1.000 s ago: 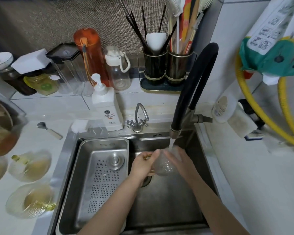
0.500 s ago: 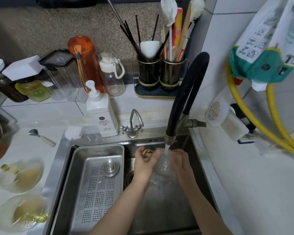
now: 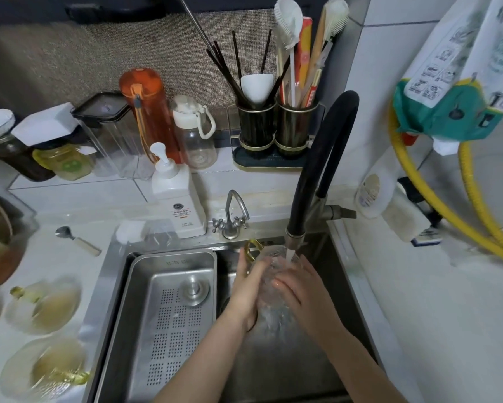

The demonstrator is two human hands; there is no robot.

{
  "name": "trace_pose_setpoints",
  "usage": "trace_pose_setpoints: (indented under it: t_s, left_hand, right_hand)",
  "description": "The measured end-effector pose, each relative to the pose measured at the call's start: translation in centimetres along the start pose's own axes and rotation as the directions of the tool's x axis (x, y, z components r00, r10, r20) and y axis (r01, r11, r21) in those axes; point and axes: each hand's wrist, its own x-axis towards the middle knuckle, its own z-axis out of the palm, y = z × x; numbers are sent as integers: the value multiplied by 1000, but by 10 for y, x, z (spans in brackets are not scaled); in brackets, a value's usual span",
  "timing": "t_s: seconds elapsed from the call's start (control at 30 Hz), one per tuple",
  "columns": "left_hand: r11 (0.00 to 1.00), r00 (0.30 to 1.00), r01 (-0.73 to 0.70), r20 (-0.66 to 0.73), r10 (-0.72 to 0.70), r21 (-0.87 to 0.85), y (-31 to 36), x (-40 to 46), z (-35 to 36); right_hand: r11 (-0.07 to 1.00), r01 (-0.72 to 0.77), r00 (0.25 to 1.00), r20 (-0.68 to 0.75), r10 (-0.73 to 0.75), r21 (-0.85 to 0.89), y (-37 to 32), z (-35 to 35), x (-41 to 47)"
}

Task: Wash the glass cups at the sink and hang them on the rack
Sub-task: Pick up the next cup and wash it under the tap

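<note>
Right hand [image 3: 296, 282] now lower on glass cup [image 3: 269, 274] than before; left hand [image 3: 248, 283] opposite; both grip cup under faucet [image 3: 320, 170] stream.

Landmark: white soap dispenser [image 3: 177, 199] on the worktop [image 3: 70, 199].
Behind it: orange bottle [image 3: 148, 112], clear bottle with white lid [image 3: 196, 132].
Right of it: small metal tap [image 3: 232, 216].
Far right, behind: utensil holder [image 3: 276, 135] with chopsticks and brushes.
Left of it: spoon [image 3: 77, 239].
</note>
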Motion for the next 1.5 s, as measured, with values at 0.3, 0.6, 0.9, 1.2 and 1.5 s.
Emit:
trace_pose_setpoints:
  t_s: [0.3, 0.6, 0.9, 1.2, 1.5]
  left_hand:
    - [956, 988, -74, 148, 32, 284, 11, 7, -10]
    - [968, 972, -162, 198, 123, 193, 15, 4, -8]
    - [989, 990, -133, 62, 129, 58, 4, 8, -10]
    - [997, 999, -21, -23, 23, 81, 10, 12, -4]
    - [992, 999, -52, -5, 53, 111, 9, 11, 2]
  right_hand:
    - [967, 186, 762, 646, -32, -173, 6, -31, 21]
    - [923, -283, 841, 530, 107, 263, 7, -37, 35]
    - [549, -477, 868, 465, 173, 686, -13, -21, 38]
    - [700, -496, 798, 588, 135, 513, -7, -12, 37]
    - [755, -471, 846, 475, 241, 456, 5, -2, 17]
